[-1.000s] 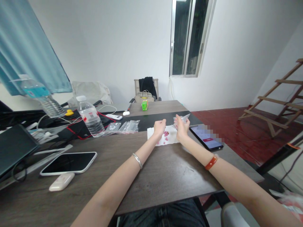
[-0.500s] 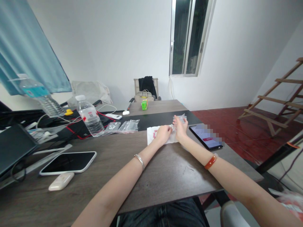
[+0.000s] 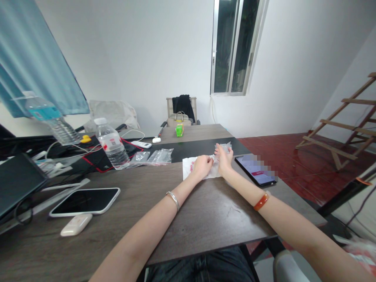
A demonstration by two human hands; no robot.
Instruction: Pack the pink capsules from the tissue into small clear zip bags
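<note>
A white sheet of tissue or paper [image 3: 187,172] lies on the wooden table, with several small pink-red pieces [image 3: 192,166] on it. My left hand [image 3: 202,166] rests over the sheet, fingers curled in a pinch; whatever is between the fingertips is too small or hidden to make out. Just to its right, my right hand [image 3: 224,160] stands on its edge at the sheet's right side. Its fingers are bent around a small clear plastic bag [image 3: 226,146], which shows beyond and between them. The bag's contents cannot be made out.
A phone [image 3: 255,170] lies right of my right hand. To the left are clear zip bags [image 3: 160,156], a water bottle [image 3: 111,145], another bottle [image 3: 51,119], a white-edged phone [image 3: 85,201] and a white case [image 3: 76,225]. A green object [image 3: 179,130] stands farther back.
Both hands stay in almost the same place over the sheet. My left hand's fingers have shifted very slightly; nothing else has visibly moved.
</note>
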